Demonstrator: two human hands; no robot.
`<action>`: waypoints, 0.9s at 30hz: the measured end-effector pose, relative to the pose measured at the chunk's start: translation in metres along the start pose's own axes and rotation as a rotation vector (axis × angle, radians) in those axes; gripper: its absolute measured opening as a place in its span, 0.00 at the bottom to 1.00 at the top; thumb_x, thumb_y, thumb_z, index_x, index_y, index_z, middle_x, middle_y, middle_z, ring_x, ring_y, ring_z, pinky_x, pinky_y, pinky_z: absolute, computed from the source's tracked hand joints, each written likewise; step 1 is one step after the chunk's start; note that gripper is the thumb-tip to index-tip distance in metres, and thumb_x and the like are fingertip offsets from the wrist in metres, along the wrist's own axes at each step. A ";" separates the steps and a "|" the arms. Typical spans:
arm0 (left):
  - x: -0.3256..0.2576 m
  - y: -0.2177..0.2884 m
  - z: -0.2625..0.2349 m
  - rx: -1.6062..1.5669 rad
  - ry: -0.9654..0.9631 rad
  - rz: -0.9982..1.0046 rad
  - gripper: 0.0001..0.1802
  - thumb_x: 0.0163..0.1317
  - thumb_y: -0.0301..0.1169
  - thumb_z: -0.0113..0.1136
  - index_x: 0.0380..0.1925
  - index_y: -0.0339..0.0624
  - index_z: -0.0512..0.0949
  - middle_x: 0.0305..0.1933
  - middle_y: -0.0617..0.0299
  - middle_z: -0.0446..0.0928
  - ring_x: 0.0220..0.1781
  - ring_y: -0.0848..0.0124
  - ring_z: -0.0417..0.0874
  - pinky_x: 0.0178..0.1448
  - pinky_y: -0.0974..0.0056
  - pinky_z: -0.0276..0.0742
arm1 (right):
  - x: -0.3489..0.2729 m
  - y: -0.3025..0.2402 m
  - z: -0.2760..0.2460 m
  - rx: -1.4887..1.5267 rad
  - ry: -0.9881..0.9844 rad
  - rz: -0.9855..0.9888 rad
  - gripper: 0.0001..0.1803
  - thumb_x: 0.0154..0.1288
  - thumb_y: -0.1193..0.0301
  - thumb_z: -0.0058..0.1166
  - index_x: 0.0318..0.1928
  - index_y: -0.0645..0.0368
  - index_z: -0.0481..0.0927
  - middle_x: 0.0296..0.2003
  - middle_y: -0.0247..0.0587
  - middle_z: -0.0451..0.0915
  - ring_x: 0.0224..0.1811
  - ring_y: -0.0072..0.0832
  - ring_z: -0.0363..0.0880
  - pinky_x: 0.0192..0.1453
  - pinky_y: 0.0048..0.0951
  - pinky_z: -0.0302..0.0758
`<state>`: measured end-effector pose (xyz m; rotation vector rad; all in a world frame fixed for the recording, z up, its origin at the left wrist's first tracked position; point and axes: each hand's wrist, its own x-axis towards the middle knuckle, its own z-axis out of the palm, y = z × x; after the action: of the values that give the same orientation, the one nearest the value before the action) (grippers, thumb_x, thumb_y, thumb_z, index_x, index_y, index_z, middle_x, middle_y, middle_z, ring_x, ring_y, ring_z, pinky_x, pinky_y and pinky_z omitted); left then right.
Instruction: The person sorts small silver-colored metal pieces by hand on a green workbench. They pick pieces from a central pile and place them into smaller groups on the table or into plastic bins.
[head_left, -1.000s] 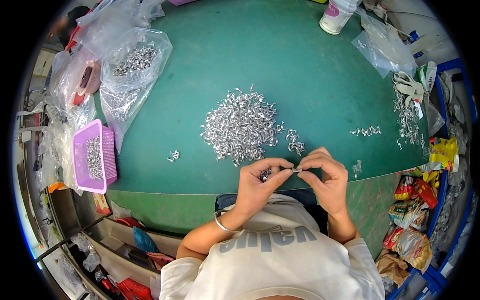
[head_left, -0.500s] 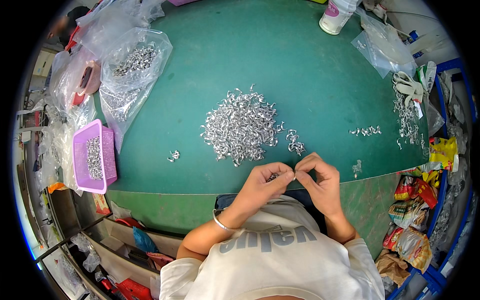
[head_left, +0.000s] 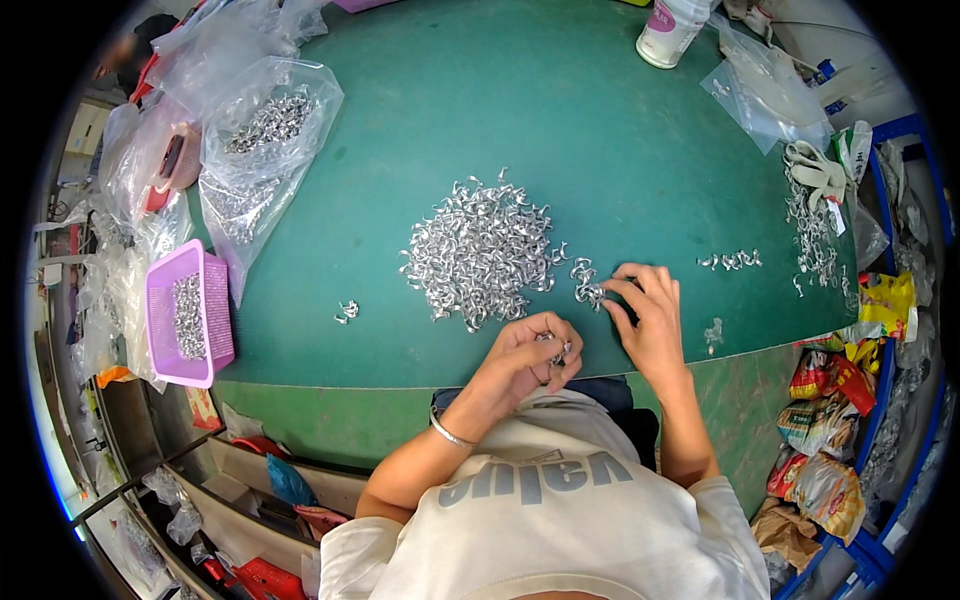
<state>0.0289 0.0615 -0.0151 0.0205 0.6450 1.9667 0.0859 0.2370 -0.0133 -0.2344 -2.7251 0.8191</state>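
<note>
A large heap of small curved silver metal pieces lies on the green table in front of me. My left hand is curled closed around several of the same pieces, below the heap near the table's front edge. To the right of the heap sits a small cluster of pieces. My right hand reaches it from the right, with thumb and index finger pinching at a piece on the cluster's near end. The other fingers are bent above them.
On the left stand a purple basket and a clear plastic bag, both with metal pieces. A few pieces lie left of the heap. To the right are a short row of pieces, more chained pieces and a white bottle.
My hands have parted from a shared pinch near the table edge. The right one has moved up to the small cluster; the left has turned slightly and drawn a little left.
</note>
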 end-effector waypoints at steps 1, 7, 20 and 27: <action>0.001 0.000 -0.003 -0.043 -0.012 0.012 0.12 0.63 0.37 0.50 0.26 0.41 0.66 0.22 0.62 0.62 0.20 0.77 0.61 0.16 0.76 0.52 | 0.000 0.000 0.000 -0.018 -0.011 -0.022 0.11 0.45 0.78 0.59 0.33 0.58 0.77 0.36 0.34 0.74 0.39 0.33 0.68 0.41 0.31 0.61; 0.003 0.004 -0.004 -0.017 0.121 -0.124 0.12 0.64 0.35 0.48 0.25 0.40 0.67 0.16 0.67 0.56 0.13 0.81 0.53 0.15 0.76 0.50 | -0.001 0.004 -0.001 0.059 0.067 0.010 0.08 0.46 0.78 0.59 0.30 0.60 0.77 0.31 0.36 0.75 0.36 0.34 0.69 0.40 0.30 0.62; 0.002 0.001 0.017 0.506 0.278 0.096 0.09 0.61 0.26 0.52 0.39 0.33 0.74 0.28 0.63 0.73 0.21 0.80 0.66 0.24 0.76 0.60 | -0.007 -0.029 -0.015 0.695 -0.050 0.189 0.04 0.48 0.82 0.57 0.28 0.65 0.77 0.28 0.39 0.78 0.32 0.29 0.73 0.37 0.26 0.69; -0.001 0.003 0.015 0.332 0.219 0.031 0.07 0.59 0.24 0.54 0.37 0.34 0.76 0.28 0.64 0.73 0.24 0.81 0.64 0.25 0.76 0.59 | -0.008 -0.042 -0.021 0.578 0.050 0.094 0.07 0.44 0.82 0.59 0.28 0.65 0.77 0.27 0.40 0.77 0.30 0.32 0.73 0.37 0.27 0.68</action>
<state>0.0315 0.0660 -0.0001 0.0192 1.1155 1.8865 0.0970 0.2111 0.0256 -0.2493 -2.3185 1.5500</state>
